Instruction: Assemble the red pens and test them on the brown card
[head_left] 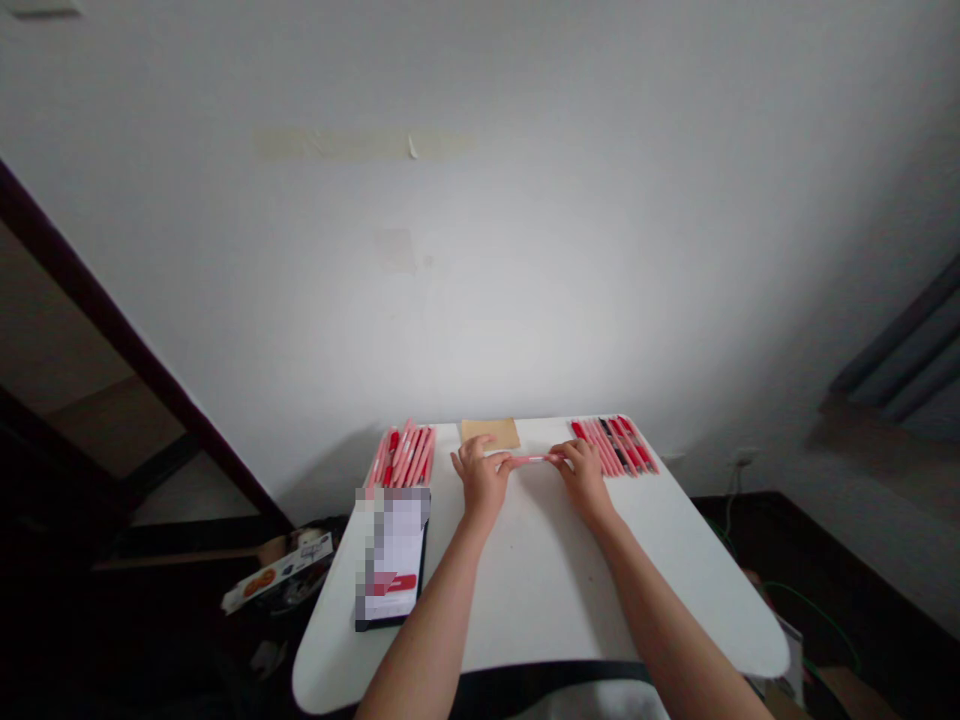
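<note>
Bare left forearm [441,612] and right forearm [664,610] reach forward, converging, left hand [484,480] pinching at the fingertips with other fingers raised and spread, right hand [583,474] also pinching, fingers bent, hands level and apart.

Nothing legible, not one word! Lower left, the long white item [279,573] carries orange and dark marks, too small to read; right of it, the dark-edged device [401,545] is part pixelated; centre, the pink pen [522,460] yields no letters.
</note>
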